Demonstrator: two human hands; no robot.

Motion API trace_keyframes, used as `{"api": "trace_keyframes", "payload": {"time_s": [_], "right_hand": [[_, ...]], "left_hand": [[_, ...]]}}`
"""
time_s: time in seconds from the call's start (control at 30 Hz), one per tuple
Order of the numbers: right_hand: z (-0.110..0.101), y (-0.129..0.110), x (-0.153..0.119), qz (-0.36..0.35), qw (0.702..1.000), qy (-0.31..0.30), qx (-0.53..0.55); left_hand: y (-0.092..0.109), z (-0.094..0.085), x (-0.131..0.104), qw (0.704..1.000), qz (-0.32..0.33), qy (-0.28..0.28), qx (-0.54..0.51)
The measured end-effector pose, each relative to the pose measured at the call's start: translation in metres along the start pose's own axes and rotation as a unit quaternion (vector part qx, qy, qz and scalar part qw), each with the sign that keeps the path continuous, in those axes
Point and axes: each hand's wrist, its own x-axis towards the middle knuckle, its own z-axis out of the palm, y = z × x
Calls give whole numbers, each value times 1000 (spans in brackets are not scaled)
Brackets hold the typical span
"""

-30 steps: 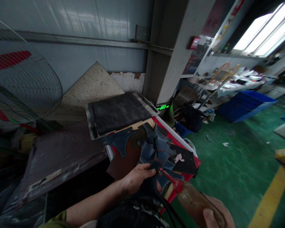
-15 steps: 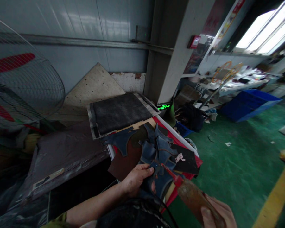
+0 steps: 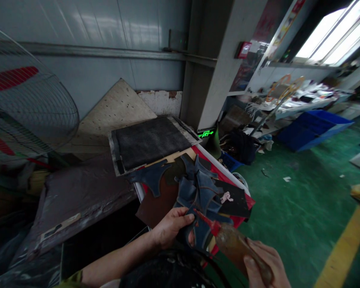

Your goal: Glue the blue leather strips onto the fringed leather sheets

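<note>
My left hand [image 3: 172, 225] pinches a blue leather-like piece [image 3: 201, 234] between thumb and fingers. A grimy brown squeeze bottle [image 3: 232, 246] with a red nozzle is gripped in my right hand [image 3: 262, 262]. The bottle lies tilted, and its nozzle tip is at the held piece, close to my left thumb; whether it touches I cannot tell. Just beyond, several similar blue cut pieces [image 3: 205, 188] overlap in a pile. Another blue piece [image 3: 154, 176] lies to their left over a brown sheet [image 3: 156, 208].
A black-topped board [image 3: 153, 142] lies behind the pile, and a small pink scrap [image 3: 226, 197] sits on a black sheet at right. A caged fan [image 3: 33, 108] stands at left. Blue bins [image 3: 315, 130] rest on the green floor [image 3: 291, 208].
My right hand and the bottle have moved left, bringing the nozzle tip nearer my left thumb. My left hand keeps its pinch on the blue piece. The camera view has shifted slightly.
</note>
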Motion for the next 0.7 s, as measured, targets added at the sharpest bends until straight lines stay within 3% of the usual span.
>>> {"api": "trace_keyframes", "payload": {"time_s": [0.17,0.33,0.47,0.6,0.7], "right_hand": [[5,-1,6,43,998,20,-27],[4,6,5,-2,1000,-6,13],[9,8,6,14,999,-8,-40],[9,0,14,71,996,36,-33],[3,-6,17,166,984,70,8]], "left_hand": [[3,1,-2,1000,-4,9,-3],[3,-2,-2,1000,-19,2,5],[2,-4,0,1000,-22,-12,16],[1,-5,1,999,-27,-2,42],[5,-4,-1,993,12,11,113]]}}
